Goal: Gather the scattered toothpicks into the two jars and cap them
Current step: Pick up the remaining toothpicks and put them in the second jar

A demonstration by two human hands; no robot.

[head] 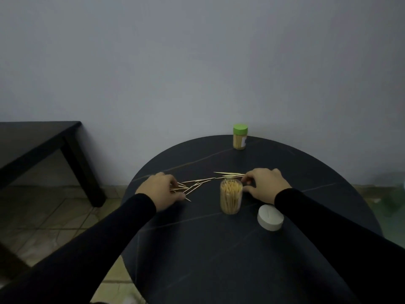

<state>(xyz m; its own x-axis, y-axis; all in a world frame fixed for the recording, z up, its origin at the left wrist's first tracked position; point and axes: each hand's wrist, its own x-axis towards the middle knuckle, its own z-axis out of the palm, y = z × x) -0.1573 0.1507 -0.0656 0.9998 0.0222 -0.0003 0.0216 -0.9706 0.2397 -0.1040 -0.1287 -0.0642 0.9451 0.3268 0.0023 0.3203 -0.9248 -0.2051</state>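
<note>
Landmark: open jar [231,197], uncapped, nearly full, on the bench [197,249].
Left hand [161,189]: curled over the toothpicks [192,185] left of the jar, their long axes pointing toward it.
Right hand [266,185]: just right of the jar, fingertips pinching toothpicks behind its rim.
White cap [270,217]: near the jar, to its right front.

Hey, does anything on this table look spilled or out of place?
Yes. Loose toothpicks lie scattered on the table between the hands, outside the open jar. Its white lid lies off to the side. The green-capped jar at the back looks fine.

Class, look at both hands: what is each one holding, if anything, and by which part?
The left hand pinches several thin wooden toothpicks by their near ends. The right hand pinches more toothpicks beside the open clear jar; its exact hold is unclear.
</note>
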